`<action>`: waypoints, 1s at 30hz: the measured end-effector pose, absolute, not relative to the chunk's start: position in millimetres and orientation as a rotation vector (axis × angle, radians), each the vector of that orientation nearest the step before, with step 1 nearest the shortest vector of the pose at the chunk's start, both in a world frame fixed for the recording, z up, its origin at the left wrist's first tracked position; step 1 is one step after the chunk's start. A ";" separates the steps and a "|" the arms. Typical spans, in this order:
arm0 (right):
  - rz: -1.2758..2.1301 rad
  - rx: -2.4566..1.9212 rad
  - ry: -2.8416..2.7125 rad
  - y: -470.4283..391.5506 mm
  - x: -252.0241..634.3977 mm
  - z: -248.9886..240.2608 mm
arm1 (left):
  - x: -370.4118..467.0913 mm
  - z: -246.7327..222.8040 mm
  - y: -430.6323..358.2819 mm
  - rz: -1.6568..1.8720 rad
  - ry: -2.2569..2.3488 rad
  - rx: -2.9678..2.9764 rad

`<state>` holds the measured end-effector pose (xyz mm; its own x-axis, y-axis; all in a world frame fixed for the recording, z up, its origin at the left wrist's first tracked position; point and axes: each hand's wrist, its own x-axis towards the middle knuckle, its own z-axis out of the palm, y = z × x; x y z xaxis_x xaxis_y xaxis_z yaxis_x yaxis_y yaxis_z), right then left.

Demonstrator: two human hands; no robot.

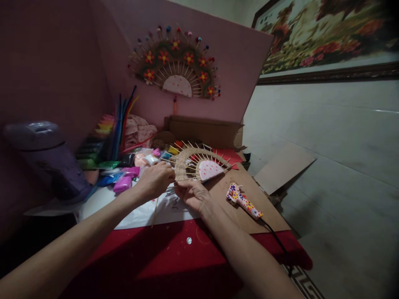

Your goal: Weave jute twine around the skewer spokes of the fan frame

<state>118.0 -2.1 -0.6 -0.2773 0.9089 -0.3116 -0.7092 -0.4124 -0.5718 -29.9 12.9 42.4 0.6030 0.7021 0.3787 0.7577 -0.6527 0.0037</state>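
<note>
A half-round fan [187, 164] wrapped in twine, with thin wooden sticks radiating past its rim, tilts above the work surface. At its centre is a white half-disc [210, 169] with red spots. My right hand [193, 195] grips the fan's lower left end, thumb on top. Close beside it, my left hand [157, 179] is closed in a pinch at the fan's left edge; what lies between its fingertips is hidden. A flower-patterned glue gun [245, 202] rests on a brown cardboard sheet [264, 187] to the right of my right hand.
Coloured clay packets [123, 184] and pipe cleaners [120, 124] crowd the left, beside a purple flask [57, 166]. A finished fan [177, 66] hangs on the pink board behind. White plastic [137, 216] and a small clear gem [189, 240] lie on the red cloth [149, 257].
</note>
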 end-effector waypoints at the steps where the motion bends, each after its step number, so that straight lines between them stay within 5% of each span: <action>1: 1.877 -0.743 -0.385 -2.2 117.9 -0.2 | -30.4 41.8 13.9 -0.525 -1.221 -2.673; 15: 1.849 -0.706 -0.334 -1.9 114.7 -3.4 | -23.0 46.0 6.6 -0.432 -1.167 -2.519; 24: 1.817 -0.752 -0.335 -1.7 114.0 -6.3 | -40.4 39.5 3.8 -1.892 -1.706 -2.028; 30: 1.823 -0.758 -0.337 -4.2 113.9 -3.8 | -43.3 24.2 10.4 -2.505 -2.242 -1.887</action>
<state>113.9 -4.2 -3.8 -0.2158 0.9167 -0.3363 -0.7362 -0.3790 -0.5607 -43.3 10.4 24.2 -0.3353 0.9251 0.1780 0.0747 -0.1623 0.9839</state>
